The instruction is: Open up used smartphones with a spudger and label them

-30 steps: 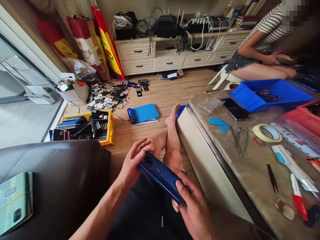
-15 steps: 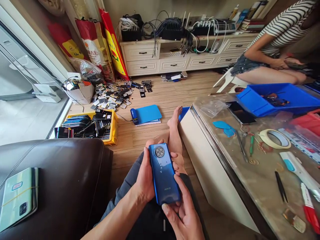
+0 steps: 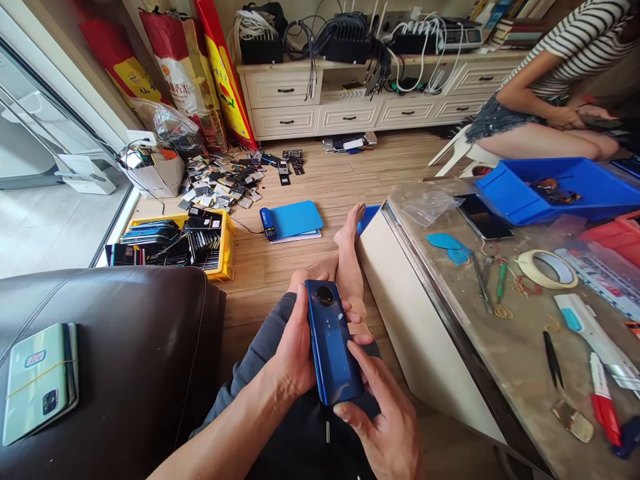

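A shiny blue smartphone (image 3: 331, 343) with a round camera module is held over my lap, its back facing me. My left hand (image 3: 296, 347) grips it along the left edge, with fingertips showing past the right edge. At the lower right corner my right hand (image 3: 387, 417) touches it, thumb at the bottom end and a finger along the right side. The phone's screen side is hidden. To the left, a stack of phones with a pale green one (image 3: 37, 380) on top, bound by a rubber band, lies on a dark leather seat (image 3: 135, 360).
On the table (image 3: 480, 360) at right are tweezers (image 3: 553, 360), a tape roll (image 3: 547, 269), a red-and-white marker (image 3: 604, 397) and a blue bin (image 3: 565, 190). A yellow crate (image 3: 227, 250) of phones and a blue folder (image 3: 296, 220) rest on the floor. Another person (image 3: 555, 87) sits behind the table.
The phone has tilted and shifted slightly right, its back now looking darker with less glare. Both hands have moved with it; the right hand's fingers have spread a little. The view has tipped slightly downward.
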`<state>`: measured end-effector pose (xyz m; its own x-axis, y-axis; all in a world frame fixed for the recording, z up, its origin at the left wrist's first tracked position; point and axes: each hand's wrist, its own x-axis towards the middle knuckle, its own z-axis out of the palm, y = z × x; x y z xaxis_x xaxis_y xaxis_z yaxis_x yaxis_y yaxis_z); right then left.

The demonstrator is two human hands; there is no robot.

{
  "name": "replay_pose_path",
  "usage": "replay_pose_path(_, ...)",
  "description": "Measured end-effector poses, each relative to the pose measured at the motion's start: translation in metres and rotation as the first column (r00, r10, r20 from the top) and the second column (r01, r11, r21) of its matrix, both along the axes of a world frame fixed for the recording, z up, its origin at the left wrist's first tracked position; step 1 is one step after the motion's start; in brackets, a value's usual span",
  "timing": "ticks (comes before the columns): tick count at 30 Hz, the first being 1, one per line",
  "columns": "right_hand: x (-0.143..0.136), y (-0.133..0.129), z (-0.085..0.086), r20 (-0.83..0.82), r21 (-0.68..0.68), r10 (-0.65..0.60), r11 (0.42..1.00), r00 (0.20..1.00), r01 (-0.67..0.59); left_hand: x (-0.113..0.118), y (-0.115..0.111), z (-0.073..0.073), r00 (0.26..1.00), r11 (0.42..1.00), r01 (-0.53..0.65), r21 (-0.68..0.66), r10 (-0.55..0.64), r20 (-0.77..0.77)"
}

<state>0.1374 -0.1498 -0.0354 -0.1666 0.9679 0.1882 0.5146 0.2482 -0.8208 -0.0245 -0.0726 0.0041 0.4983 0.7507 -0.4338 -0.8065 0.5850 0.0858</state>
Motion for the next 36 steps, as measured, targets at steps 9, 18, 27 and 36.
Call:
replay_pose_path(9,0.004,-0.001,0.007,-0.055,-0.003,-0.052,0.999,0.997,0.052,0.006,-0.007,-0.01,0.999,1.0,0.02,-0.016,-0.02,-0.045)
replay_pose_path(18,0.01,-0.003,0.0,-0.091,-0.045,-0.06,0.997,0.994,0.056,0.007,-0.012,-0.001,0.981,0.998,-0.007,0.069,0.02,-0.193)
replay_pose_path(27,0.012,-0.001,0.014,-0.161,-0.178,0.08,0.978,0.984,-0.108,0.002,-0.01,0.002,0.912,0.93,-0.068,0.362,0.205,-0.356)
replay_pose_path(36,0.007,0.001,0.02,-0.038,-0.105,0.096,0.989,0.995,-0.1,0.0,-0.012,-0.003,0.9,0.891,-0.027,0.453,0.219,-0.377)
